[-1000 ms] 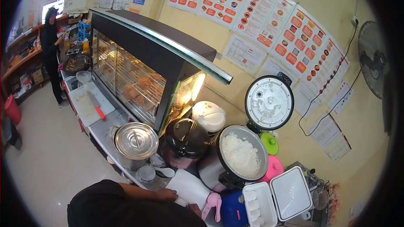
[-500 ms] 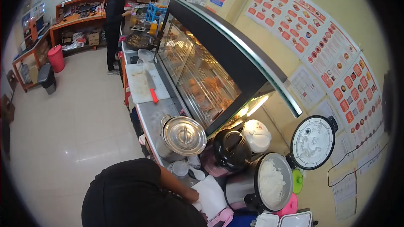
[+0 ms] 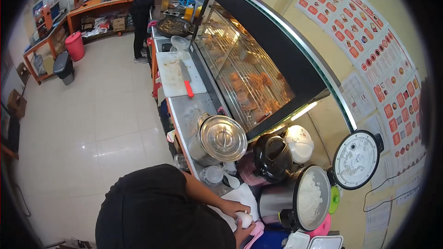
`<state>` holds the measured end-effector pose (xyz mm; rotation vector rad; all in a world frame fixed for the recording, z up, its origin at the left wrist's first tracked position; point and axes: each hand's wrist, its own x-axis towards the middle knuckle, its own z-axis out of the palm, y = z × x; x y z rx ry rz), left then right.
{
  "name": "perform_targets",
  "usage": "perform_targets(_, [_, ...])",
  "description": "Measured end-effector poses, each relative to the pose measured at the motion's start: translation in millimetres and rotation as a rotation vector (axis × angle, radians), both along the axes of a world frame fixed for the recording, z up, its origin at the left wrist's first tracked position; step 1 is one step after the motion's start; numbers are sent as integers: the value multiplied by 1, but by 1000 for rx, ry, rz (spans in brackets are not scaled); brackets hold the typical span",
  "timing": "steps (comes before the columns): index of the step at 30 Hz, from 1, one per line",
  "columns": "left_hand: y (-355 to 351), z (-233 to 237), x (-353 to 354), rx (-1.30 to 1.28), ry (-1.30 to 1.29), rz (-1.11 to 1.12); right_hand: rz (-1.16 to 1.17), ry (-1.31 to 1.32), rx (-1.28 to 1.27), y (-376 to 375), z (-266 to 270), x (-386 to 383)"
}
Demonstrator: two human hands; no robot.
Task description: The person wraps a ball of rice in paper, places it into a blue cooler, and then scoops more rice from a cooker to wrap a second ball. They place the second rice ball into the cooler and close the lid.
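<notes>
My left hand (image 3: 236, 208) curls over a small, rounded white wrapped bundle (image 3: 245, 219). From below, my right hand (image 3: 242, 233) closes round the same bundle, its fingers against the side. What the wrapping contains is hidden. White paper sheets (image 3: 244, 195) lie on the counter beneath and beside my hands. Just right of them is a pink cloth-like or plastic item (image 3: 256, 231) that I cannot make out clearly. A big rice cooker (image 3: 282, 200) stands open beside the paper, full of white rice (image 3: 310, 199).
A lidded steel pot (image 3: 217, 140), a white spoon (image 3: 231, 180) and a dark cooker (image 3: 270, 157) stand nearby. Farther along are a red-handled knife (image 3: 187, 80) on a cutting board (image 3: 168, 76), a glass food display (image 3: 244, 71) and another person (image 3: 140, 14). White foam boxes (image 3: 297, 240) sit at the bottom.
The view has shifted, so the counter appears farther right. My left hand, earlier low on the paper, is now raised round the white bundle, and my right hand has come into clear view.
</notes>
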<state>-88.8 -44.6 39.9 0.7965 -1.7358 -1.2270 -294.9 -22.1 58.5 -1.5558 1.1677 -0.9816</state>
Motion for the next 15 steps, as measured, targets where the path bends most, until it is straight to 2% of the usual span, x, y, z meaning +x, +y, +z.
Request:
perform_targets(2, [4,21,9,-64,70,11,6,-339,187,-8,1,-1])
perform_targets(6, [18,63,21,-403,100,105,116,-785,715,2,42,9])
perform_targets(8, [19,67,23,-504,89,66,121,-793,897,-5,27,-10])
perform_targets(11, [29,99,42,-215,-153,-143,92,-715,926,-9,14,-20])
perform_targets(14, [35,109,41,-271,-355,-95,82,-576,896,-12,7,-28])
perform_targets(15, [36,107,41,-307,-342,-89,84,-517,880,-12,5,-31])
